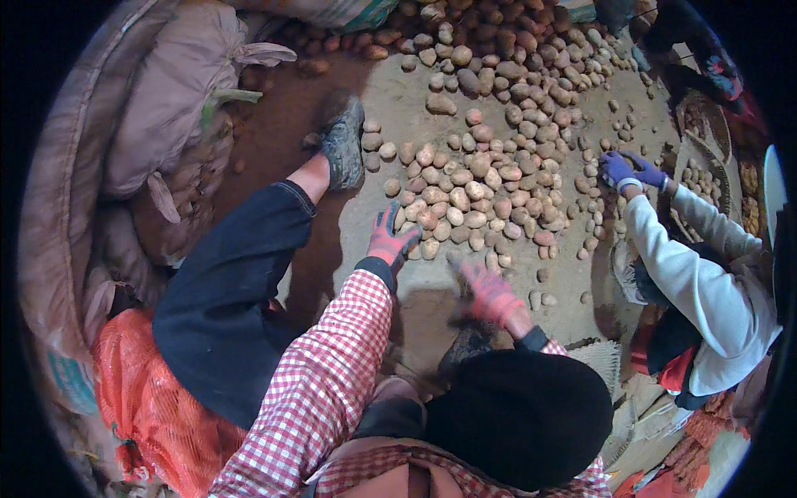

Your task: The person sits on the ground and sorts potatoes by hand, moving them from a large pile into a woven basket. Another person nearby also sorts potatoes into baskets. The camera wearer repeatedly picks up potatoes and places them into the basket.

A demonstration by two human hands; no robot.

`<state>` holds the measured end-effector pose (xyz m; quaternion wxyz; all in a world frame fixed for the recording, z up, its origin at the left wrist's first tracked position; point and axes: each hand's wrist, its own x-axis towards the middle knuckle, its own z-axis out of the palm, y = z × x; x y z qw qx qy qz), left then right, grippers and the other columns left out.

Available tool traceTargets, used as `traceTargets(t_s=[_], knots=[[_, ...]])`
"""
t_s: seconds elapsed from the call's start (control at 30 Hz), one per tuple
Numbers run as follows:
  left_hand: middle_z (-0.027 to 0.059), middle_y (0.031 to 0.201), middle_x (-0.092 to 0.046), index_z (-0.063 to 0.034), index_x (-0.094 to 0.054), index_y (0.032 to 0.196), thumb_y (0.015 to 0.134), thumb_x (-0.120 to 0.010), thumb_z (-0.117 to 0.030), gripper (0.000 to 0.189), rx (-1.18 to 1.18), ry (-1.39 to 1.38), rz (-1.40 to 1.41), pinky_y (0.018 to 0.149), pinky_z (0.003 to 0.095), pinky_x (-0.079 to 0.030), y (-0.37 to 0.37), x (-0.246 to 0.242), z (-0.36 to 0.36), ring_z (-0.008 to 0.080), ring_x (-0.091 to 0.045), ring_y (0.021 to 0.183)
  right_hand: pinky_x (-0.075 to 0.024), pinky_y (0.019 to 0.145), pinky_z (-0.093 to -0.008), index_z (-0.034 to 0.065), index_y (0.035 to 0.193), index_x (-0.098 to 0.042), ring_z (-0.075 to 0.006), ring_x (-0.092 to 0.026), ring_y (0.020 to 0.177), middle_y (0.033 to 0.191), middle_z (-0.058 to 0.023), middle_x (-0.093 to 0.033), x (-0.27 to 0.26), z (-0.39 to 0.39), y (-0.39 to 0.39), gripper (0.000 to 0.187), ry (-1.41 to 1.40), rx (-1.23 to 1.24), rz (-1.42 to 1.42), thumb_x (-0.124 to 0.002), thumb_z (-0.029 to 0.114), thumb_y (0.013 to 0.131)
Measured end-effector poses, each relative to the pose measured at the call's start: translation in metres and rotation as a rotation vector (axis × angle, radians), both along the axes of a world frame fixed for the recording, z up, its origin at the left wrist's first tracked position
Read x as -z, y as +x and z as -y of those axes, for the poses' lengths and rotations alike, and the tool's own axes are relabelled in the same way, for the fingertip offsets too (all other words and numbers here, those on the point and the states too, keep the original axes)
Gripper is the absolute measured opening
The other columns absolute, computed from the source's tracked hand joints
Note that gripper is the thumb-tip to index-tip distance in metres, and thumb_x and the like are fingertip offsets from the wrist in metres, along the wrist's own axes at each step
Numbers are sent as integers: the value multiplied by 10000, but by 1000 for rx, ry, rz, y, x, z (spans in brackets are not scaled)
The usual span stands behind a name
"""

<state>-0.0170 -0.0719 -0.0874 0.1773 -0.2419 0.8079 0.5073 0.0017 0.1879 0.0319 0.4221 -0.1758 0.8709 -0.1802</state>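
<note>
Many potatoes [461, 198] lie spread on a dusty ground sheet before me, running up into a larger, darker heap [510, 37] at the top. My left hand [393, 235], in a red and dark work glove, has its fingers spread over the left edge of the near potatoes; whether it grips one I cannot tell. My right hand [489, 289], in a similar glove and blurred, is below the near edge of the potatoes, palm side hidden. A few small potatoes [542, 299] lie to its right.
Large tied sacks [180, 93] stand at the left, with a full red mesh bag [162, 404] below them. My shoe [344, 146] rests left of the potatoes. At the right a co-worker's purple-gloved hands [632, 169] touch the potatoes' edge, near a basket holding potatoes [700, 180].
</note>
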Motion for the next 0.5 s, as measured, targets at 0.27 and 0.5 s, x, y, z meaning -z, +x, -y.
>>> traceTargets(t_s=[0.27,0.5], knots=[[181,1441,-436,-99,-453,1432,824,-724,-107,666,537,-347,-468,1053,396,-424,12,30,7,382,-474,1265,-317,1149,-495,159,1563,-197,-483,-214,1443,1571,-261,-228,65,69,-14,1166,-27,600,2,-864,389,634],[119,1457,-433,-95,-307,1512,745,-781,54,913,143,464,-273,1028,385,-463,22,-5,-59,238,-481,1288,-265,1181,-474,170,1557,-168,-492,-170,1456,1551,-308,-210,93,48,-9,1133,-280,666,-77,-854,291,663]])
